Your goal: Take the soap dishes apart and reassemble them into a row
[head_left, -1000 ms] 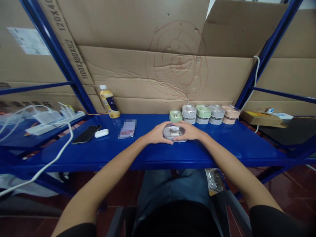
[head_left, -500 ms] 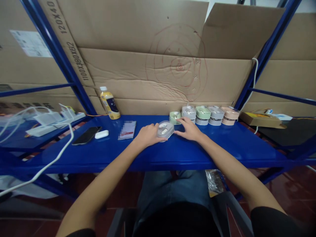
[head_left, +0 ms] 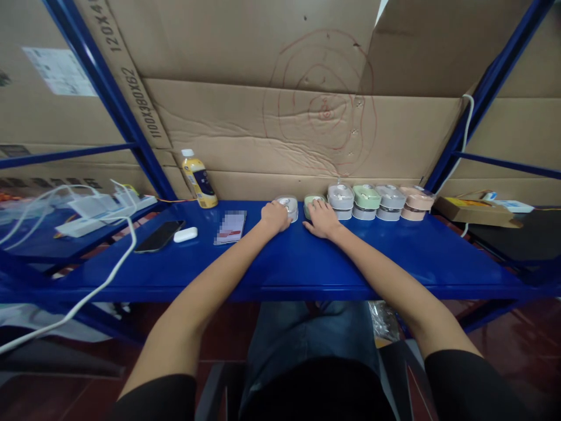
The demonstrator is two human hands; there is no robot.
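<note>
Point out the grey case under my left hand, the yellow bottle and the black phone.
grey case (head_left: 289, 204), head view, on its lid beyond the fingers.
yellow bottle (head_left: 200, 182), head view, on its label.
black phone (head_left: 159, 235), head view, on its screen.

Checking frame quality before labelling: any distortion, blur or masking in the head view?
Head view: wide-angle bend, shelf posts splay outward; the card is pixelated; hands, left and right, and cases are small and soft; lighting is even, no hard glare.
</note>
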